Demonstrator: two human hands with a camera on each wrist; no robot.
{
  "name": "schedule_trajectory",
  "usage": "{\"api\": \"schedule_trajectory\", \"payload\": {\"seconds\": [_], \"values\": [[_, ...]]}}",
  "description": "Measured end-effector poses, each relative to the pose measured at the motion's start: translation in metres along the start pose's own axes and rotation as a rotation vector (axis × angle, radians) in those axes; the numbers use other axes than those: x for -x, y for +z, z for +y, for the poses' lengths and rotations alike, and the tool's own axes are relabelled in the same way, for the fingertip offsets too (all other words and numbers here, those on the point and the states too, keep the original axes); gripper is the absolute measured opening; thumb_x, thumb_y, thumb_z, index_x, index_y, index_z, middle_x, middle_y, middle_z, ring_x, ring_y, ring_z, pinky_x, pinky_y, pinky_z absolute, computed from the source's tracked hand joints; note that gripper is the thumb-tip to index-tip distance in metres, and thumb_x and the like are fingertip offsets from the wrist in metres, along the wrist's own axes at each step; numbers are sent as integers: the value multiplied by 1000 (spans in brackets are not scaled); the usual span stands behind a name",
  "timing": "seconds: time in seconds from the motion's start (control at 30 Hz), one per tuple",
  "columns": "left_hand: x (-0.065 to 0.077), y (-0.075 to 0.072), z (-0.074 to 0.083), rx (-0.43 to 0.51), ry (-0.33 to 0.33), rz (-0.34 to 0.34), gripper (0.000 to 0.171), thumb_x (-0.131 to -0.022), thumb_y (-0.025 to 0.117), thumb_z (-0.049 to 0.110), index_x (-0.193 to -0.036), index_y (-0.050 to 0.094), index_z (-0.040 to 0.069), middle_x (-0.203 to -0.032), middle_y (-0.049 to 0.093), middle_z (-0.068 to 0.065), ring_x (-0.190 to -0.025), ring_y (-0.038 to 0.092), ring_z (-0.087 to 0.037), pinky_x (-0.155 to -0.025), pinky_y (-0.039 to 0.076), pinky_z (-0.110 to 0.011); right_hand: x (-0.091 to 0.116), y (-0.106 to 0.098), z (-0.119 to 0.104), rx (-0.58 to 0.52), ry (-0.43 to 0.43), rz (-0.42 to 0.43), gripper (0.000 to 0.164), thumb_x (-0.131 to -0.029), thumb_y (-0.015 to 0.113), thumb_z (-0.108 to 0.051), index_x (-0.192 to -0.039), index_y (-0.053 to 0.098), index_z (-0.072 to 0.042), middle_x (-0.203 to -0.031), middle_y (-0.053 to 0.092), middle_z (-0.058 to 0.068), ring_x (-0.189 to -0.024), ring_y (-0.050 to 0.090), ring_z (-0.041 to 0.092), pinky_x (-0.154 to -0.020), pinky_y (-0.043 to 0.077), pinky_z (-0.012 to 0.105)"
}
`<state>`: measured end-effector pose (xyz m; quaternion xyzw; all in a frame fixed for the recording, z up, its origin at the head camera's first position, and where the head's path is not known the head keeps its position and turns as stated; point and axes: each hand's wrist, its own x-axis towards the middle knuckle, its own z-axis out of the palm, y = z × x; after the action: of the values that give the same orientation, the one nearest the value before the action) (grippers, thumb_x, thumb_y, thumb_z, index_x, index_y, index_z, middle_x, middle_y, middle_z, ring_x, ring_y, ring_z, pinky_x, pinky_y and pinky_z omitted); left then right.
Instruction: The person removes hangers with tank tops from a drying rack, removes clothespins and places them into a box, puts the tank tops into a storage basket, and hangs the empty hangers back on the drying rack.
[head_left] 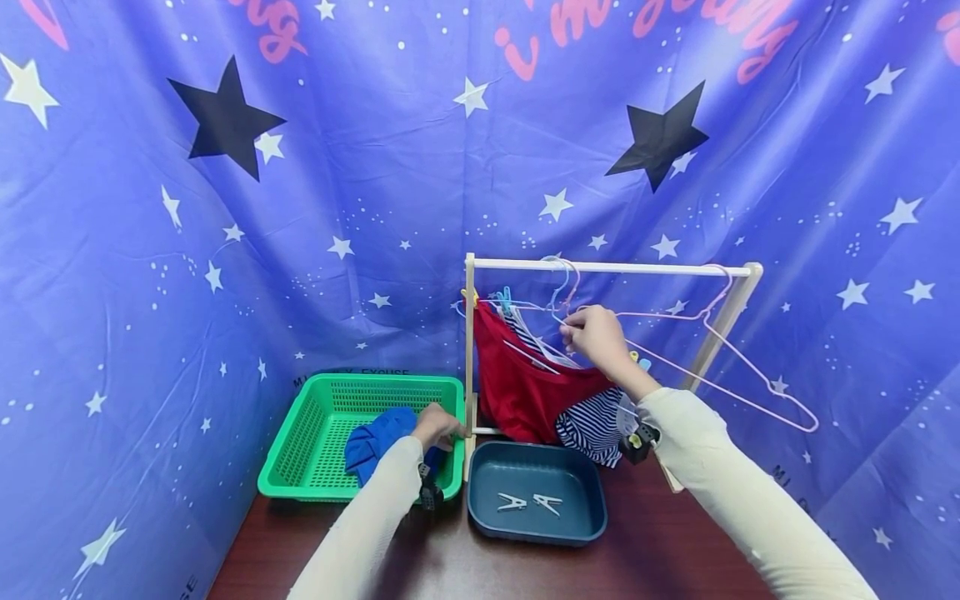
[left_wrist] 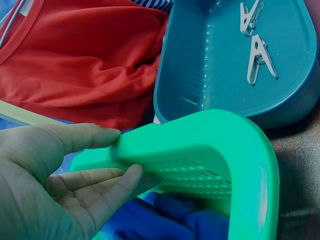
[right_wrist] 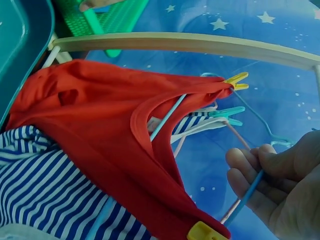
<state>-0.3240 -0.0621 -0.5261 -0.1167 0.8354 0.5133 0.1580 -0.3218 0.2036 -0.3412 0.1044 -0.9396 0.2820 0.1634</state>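
My left hand point(head_left: 437, 425) grips the right rim of the green basket point(left_wrist: 200, 132), thumb outside and fingers inside the wall. A crumpled blue cloth point(head_left: 378, 442) lies in the basket below those fingers. Over at the rack, my right hand point(head_left: 596, 340) pinches the blue hanger point(right_wrist: 252, 187) between thumb and fingers on its sloping arm. A red top point(head_left: 517, 383) hangs from this hanger, held at the shoulders by yellow clothespins point(right_wrist: 239, 81). Behind it hangs a navy-and-white striped garment point(right_wrist: 65, 192) with a light-blue clothespin point(right_wrist: 227, 114), on a pink hanger.
The wooden rack point(head_left: 615, 267) stands right of the basket; a bare pink hanger point(head_left: 813, 421) hangs at its right end. In front, a dark teal tray point(head_left: 480, 517) on the brown table point(head_left: 637, 558) holds two white clothespins point(left_wrist: 260, 60). A starry purple-blue curtain point(head_left: 390, 208) surrounds the table.
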Motion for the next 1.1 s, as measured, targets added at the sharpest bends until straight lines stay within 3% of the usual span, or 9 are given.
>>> {"api": "schedule_trajectory", "payload": {"seconds": [0.23, 0.37, 0.5, 0.6, 0.83, 1.1], "values": [[-2, -1, -1, 10, -17, -3, 16, -79, 82, -3, -90, 70, -4, -90, 69, -19, -66, 73, -26, -66, 63, -35, 7, -9, 0, -29, 33, 31, 15, -94, 70, -8, -97, 79, 4, -72, 76, 15, -57, 70, 11, -87, 56, 48], [-4, -1, -1, 14, -21, -3, 16, -80, 82, -3, -91, 70, -5, -91, 69, -19, -68, 74, -27, -65, 63, -35, 10, -15, 1, -34, 40, 68, 16, -93, 71, -8, -101, 79, 4, -75, 76, 16, -55, 67, 5, -78, 57, 36], [-8, 0, -2, 10, -21, 1, 18, -79, 82, -3, -92, 70, -6, -92, 70, -20, -70, 74, -28, -63, 63, -34, 12, -21, 2, -64, 25, 89, 16, -93, 71, -6, -101, 78, 7, -77, 76, 20, -59, 72, 16, -61, 48, 16], [-11, 1, -3, 1, -26, 0, 18, -79, 82, -2, -92, 71, -7, -92, 70, -20, -69, 73, -28, -62, 62, -34, 15, -25, 3, -91, 25, 87, 16, -93, 71, -5, -99, 77, 8, -78, 75, 22, -63, 74, 25, -56, 43, 10], [-12, 1, -3, -6, -33, -1, 15, -79, 82, -2, -89, 71, -5, -89, 69, -18, -69, 73, -28, -64, 63, -36, 28, -29, 7, -87, 37, 83, 15, -95, 70, -6, -97, 78, 6, -77, 76, 20, -67, 75, 27, -57, 43, 13], [-9, 0, -2, -1, -30, -6, 14, -80, 81, -2, -89, 72, -5, -88, 69, -18, -70, 73, -29, -64, 63, -36, 43, -31, 23, -163, 103, 89, 17, -95, 69, -3, -103, 76, 10, -82, 76, 24, -63, 71, 10, -59, 48, 8]]}}
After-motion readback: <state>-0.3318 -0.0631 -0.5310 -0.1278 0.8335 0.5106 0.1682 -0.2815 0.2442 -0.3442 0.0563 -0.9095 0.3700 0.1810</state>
